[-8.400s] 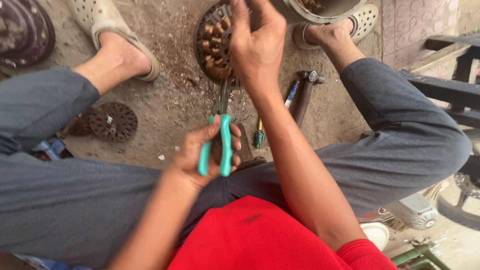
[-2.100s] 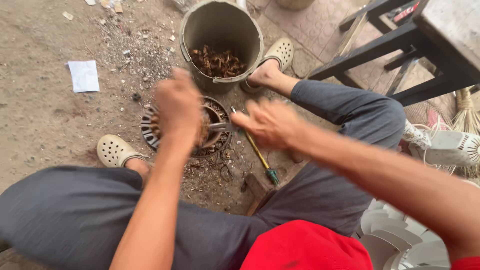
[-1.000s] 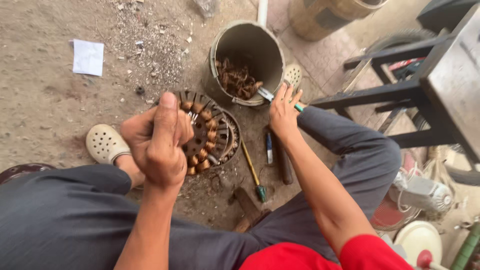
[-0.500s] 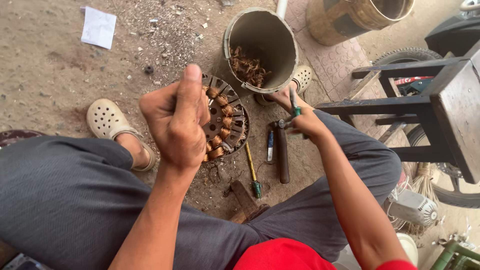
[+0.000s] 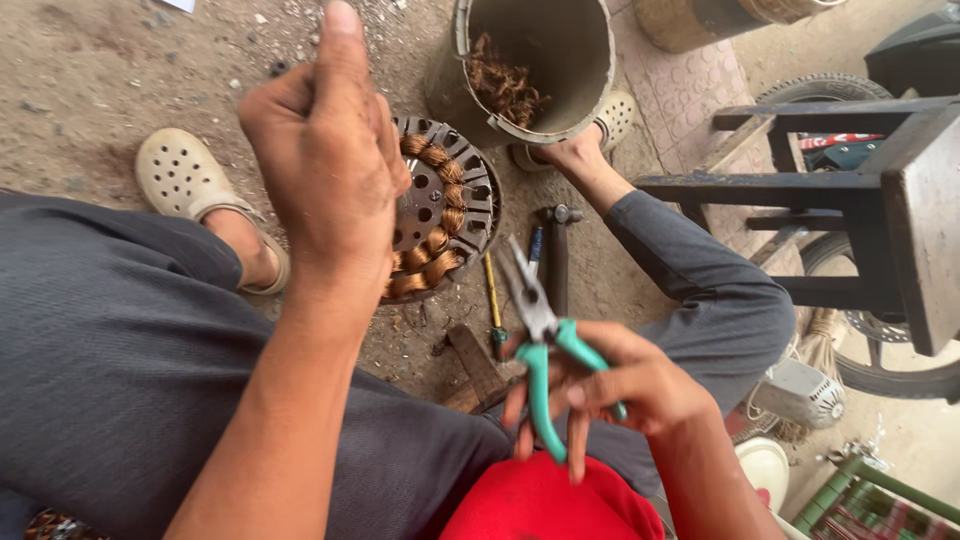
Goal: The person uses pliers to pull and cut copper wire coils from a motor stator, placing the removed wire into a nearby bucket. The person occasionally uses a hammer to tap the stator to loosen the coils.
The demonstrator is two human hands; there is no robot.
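My left hand (image 5: 325, 150) is raised over a round metal stator (image 5: 445, 215) with copper wire coils; its fingers are closed, and I cannot see anything in them. The stator lies on the dirt floor between my feet. My right hand (image 5: 610, 390) is near my lap and grips green-handled pliers (image 5: 540, 340), jaws pointing up toward the stator. A metal bucket (image 5: 590, 50) with pulled copper wire inside stands beyond the stator, by my right foot.
A hammer (image 5: 557, 255), a screwdriver (image 5: 492, 300) and a wooden block (image 5: 475, 365) lie on the ground in front of me. A dark wooden stool (image 5: 850, 200) stands to the right, with a wheel (image 5: 890, 340) behind it.
My right hand has come back from the ground near the bucket to my lap, now holding the green pliers. My left hand has risen closer to the camera.
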